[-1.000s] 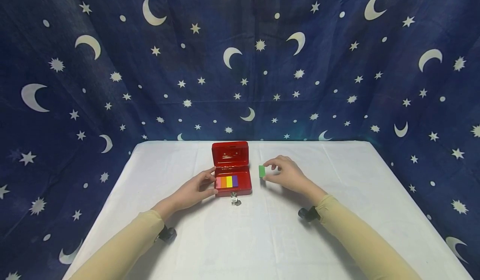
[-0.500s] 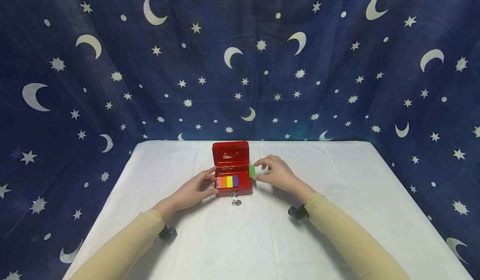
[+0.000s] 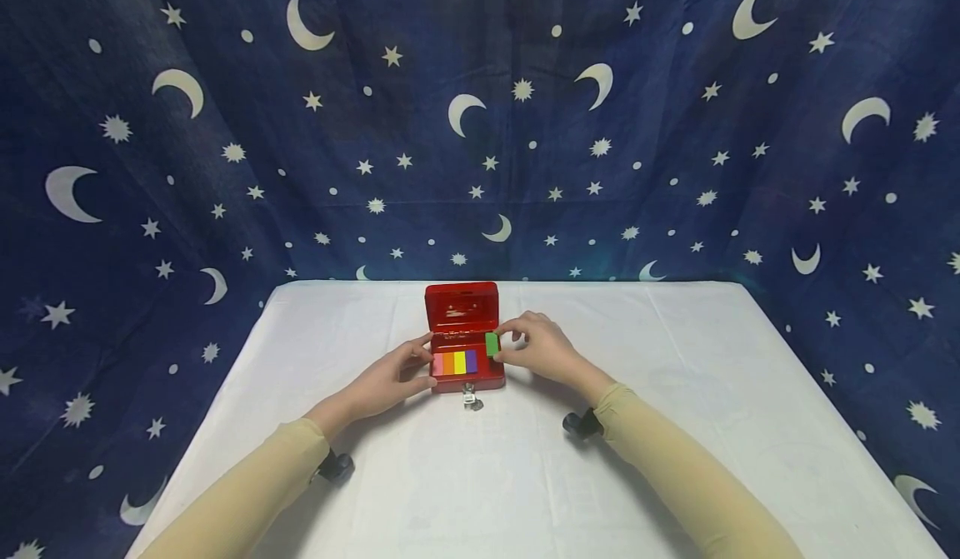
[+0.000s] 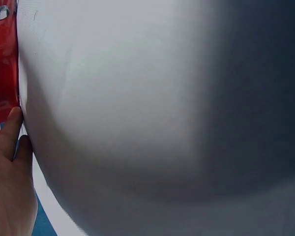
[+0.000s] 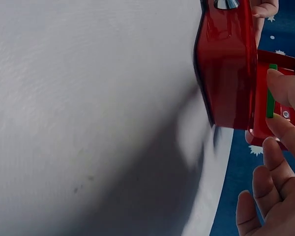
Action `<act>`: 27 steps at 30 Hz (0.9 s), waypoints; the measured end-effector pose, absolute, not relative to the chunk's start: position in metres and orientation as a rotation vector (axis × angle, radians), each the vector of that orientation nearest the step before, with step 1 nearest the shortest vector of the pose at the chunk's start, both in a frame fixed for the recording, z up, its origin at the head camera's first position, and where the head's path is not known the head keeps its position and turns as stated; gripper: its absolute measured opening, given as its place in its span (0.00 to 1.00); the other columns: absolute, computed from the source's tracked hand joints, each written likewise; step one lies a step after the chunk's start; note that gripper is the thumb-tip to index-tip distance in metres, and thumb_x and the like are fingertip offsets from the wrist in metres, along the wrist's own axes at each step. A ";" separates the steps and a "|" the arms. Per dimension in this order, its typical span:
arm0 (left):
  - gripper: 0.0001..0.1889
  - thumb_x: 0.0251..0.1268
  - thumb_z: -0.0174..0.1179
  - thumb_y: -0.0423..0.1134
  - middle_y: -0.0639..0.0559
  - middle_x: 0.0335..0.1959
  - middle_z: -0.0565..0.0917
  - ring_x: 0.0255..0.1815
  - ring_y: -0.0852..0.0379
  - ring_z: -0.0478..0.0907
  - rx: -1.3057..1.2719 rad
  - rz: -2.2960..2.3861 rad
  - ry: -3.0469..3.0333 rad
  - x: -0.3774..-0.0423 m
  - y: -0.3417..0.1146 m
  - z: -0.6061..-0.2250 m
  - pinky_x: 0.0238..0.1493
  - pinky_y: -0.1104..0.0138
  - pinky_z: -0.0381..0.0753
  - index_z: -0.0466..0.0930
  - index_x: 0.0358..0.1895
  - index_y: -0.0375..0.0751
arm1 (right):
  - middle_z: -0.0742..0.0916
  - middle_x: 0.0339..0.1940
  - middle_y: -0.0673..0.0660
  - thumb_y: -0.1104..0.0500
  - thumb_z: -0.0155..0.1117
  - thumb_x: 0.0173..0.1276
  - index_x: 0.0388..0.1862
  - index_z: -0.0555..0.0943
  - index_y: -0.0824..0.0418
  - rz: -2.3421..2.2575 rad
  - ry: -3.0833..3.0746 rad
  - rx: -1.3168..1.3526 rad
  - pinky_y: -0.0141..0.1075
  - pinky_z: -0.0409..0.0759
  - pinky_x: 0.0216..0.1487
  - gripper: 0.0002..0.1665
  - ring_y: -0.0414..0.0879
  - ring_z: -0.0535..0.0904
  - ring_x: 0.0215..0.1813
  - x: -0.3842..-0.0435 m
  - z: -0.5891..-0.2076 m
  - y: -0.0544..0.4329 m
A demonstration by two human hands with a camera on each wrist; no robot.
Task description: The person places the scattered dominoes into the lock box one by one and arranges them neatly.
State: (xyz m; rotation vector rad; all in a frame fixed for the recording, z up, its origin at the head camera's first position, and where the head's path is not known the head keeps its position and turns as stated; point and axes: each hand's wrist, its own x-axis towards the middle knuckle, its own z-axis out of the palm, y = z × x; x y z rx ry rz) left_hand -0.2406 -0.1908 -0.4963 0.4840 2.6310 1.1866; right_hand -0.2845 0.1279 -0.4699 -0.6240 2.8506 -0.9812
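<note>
A small red metal box [image 3: 491, 382] stands on the white table with its lid [image 3: 480, 299] raised at the back. Inside, at the left, several flat rectangular pieces [image 3: 453, 363] lie side by side: pink, orange, yellow and purple. My left hand [image 3: 384, 382] holds the box at its left side, thumb at the front corner and a finger near the hinge. Between thumb and fingertip, my right hand [image 3: 546, 351] pinches a thin green rectangular block [image 3: 492, 344] over the right part of the box. In the right wrist view the green block [image 5: 271, 93] appears edge-on, before the lid.
A silver latch [image 3: 469, 394] with something small hanging from it is on the box's front. The white cloth-covered table [image 3: 525, 476] extends around the box. Behind it hangs a dark blue curtain [image 3: 420, 184] with moons and stars.
My right hand has moved left, carrying the green block from beside the box to over its right part. My left hand and the box have stayed in place.
</note>
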 end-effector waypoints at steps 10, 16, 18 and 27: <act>0.24 0.62 0.71 0.58 0.65 0.80 0.60 0.77 0.52 0.65 0.468 1.185 2.635 -0.240 -0.190 -0.496 0.74 0.41 0.61 0.74 0.57 0.59 | 0.81 0.37 0.48 0.44 0.80 0.58 0.54 0.87 0.47 -0.912 2.877 -0.656 0.39 0.75 0.40 0.25 0.45 0.74 0.42 -0.285 -0.471 0.116; 0.25 0.62 0.71 0.59 0.65 0.80 0.60 0.77 0.52 0.65 0.467 1.182 2.637 -0.240 -0.190 -0.496 0.74 0.40 0.61 0.73 0.57 0.60 | 0.80 0.35 0.48 0.44 0.80 0.57 0.53 0.87 0.47 -0.857 2.855 -0.606 0.39 0.76 0.39 0.25 0.45 0.74 0.41 -0.286 -0.472 0.110; 0.25 0.61 0.71 0.59 0.65 0.80 0.60 0.77 0.52 0.65 0.470 1.183 2.635 -0.240 -0.191 -0.496 0.74 0.41 0.61 0.73 0.56 0.59 | 0.80 0.34 0.48 0.44 0.80 0.57 0.53 0.88 0.47 -0.833 2.852 -0.581 0.38 0.76 0.37 0.25 0.45 0.74 0.41 -0.287 -0.473 0.108; 0.24 0.61 0.70 0.61 0.65 0.80 0.60 0.78 0.53 0.64 0.490 1.183 2.642 -0.240 -0.191 -0.496 0.74 0.42 0.61 0.74 0.56 0.61 | 0.79 0.33 0.48 0.45 0.81 0.56 0.52 0.88 0.48 -0.748 2.850 -0.507 0.38 0.74 0.37 0.24 0.46 0.73 0.40 -0.289 -0.472 0.102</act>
